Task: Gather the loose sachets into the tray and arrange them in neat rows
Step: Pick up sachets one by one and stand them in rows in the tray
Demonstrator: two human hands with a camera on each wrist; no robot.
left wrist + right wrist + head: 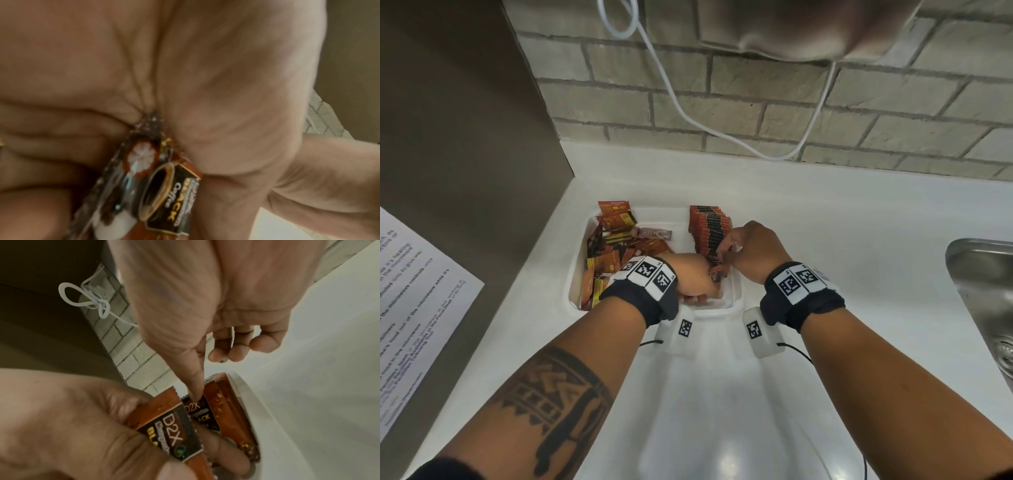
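Both hands are working inside the white tray (736,294), which is sitting on the white worktop (825,219) close to the brick wall (722,99). The left hand (693,274) is gripping a small bunch of sachets (164,186), fingers curled around them; the left wrist view is showing a black coffee label among them. The right hand (753,251) is reaching in from the right, its thumb (195,386) pressing on the top edge of a sachet in the upright row (710,228) along the tray's right side, while its other fingers are hanging loosely curled and holding nothing. The two hands are nearly touching at the near end of that row.

A loose pile (616,250) of orange and yellow sachets is filling the left side of the tray, lying at all angles. The left forearm is covering part of it from the head camera.

A white cable (688,113) is drooping along the wall down to the worktop's back edge. A brown panel (465,120) is standing at the left, with a printed sheet (410,308) on it. A steel sink (983,284) is sitting at the far right, well apart from the tray.
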